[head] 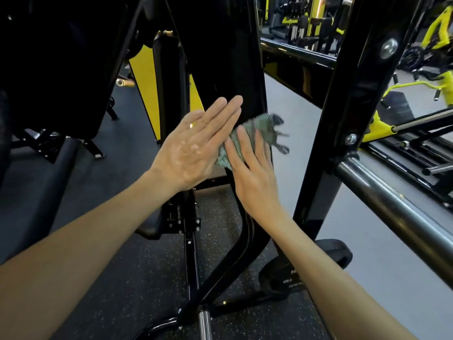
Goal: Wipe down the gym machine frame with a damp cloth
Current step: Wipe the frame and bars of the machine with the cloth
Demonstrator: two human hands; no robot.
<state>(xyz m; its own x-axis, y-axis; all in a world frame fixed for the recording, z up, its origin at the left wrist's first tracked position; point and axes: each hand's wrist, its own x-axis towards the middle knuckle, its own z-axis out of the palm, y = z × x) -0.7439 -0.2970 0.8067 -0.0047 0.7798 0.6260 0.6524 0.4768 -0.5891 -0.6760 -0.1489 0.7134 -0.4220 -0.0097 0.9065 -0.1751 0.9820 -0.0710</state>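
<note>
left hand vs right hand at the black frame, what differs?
The bare left hand lies flat over the black upright frame panel, no cloth under its fingers; the bare right hand presses the teal-green knitted cloth onto that panel's edge. The left hand sits higher, fingers slanting up-right; the right hand's fingers point nearly straight up. Both are open with straight fingers, backs to the camera.

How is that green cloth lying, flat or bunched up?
Bunched up: the green cloth sits crumpled under straight fingers of the right hand, loose end sticking out.
</note>
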